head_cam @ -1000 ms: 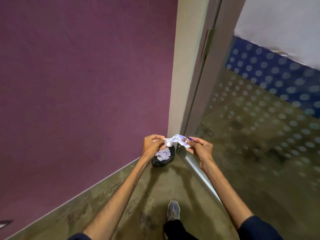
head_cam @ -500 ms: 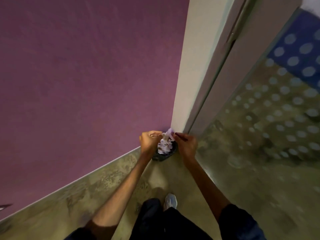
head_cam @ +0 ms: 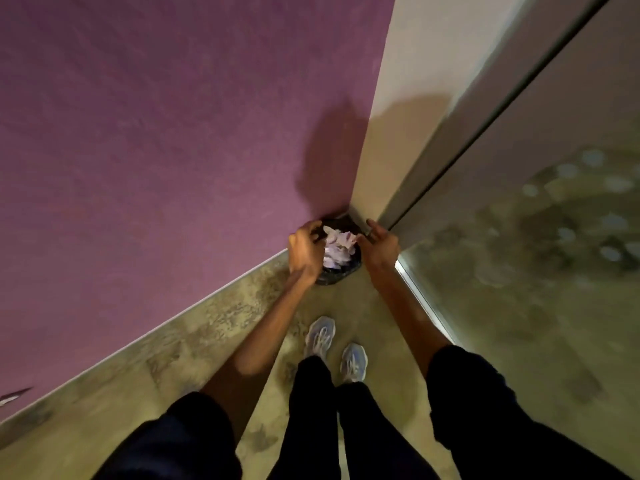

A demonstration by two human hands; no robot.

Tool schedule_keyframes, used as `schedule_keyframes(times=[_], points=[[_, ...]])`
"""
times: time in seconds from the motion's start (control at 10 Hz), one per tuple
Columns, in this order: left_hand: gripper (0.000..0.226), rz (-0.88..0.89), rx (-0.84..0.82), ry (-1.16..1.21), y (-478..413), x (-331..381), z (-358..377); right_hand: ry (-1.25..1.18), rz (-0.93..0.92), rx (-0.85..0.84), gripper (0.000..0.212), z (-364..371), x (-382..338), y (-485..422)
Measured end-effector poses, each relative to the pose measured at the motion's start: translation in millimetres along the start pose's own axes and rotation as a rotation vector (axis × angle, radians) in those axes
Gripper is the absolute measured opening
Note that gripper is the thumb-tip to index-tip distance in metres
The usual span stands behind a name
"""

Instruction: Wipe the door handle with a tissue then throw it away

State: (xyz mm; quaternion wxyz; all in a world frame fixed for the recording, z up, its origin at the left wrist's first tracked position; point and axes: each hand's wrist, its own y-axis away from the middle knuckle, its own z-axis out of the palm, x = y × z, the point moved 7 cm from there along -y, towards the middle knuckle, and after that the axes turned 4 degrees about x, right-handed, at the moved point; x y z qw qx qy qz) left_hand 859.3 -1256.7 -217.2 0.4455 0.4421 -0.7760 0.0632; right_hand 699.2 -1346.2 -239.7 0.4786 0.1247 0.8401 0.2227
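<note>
Both hands were down over a small black-lined bin (head_cam: 341, 271) in the corner where the purple wall (head_cam: 156, 150) met the door frame (head_cam: 388, 116). Left hand (head_cam: 306, 252) was curled w/ fingers bent at the bin's rim; can't tell if it gripped anything. Right hand (head_cam: 379, 245) was loosely open, fingers spread, holding nothing. Crumpled white tissue (head_cam: 337, 245) sat in the bin btwn the hands — blurry. Two pale sneakers (head_cam: 320, 336) stood on the mottled floor (head_cam: 207, 341).

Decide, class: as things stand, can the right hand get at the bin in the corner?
Probably yes. The right hand hovers open at the rim of the bin, nothing lies between them, and the left hand keeps to the opposite side.
</note>
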Motion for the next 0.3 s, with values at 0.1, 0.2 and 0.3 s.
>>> schedule_keyframes(times=[0.1,0.2,0.3], points=[[0.047,-0.054,-0.089,-0.081,-15.0,-27.5,10.5,0.099,0.067,-0.008,0.045,8.7,15.4,-17.8],[0.041,-0.052,-0.177,-0.128,-9.8,-36.6,10.5,0.113,0.103,0.014,0.042,7.0,15.9,-14.4],[0.040,0.023,-0.206,-0.131,-8.5,-35.1,11.2,0.105,0.059,0.055,0.038,7.5,9.4,-6.4]])
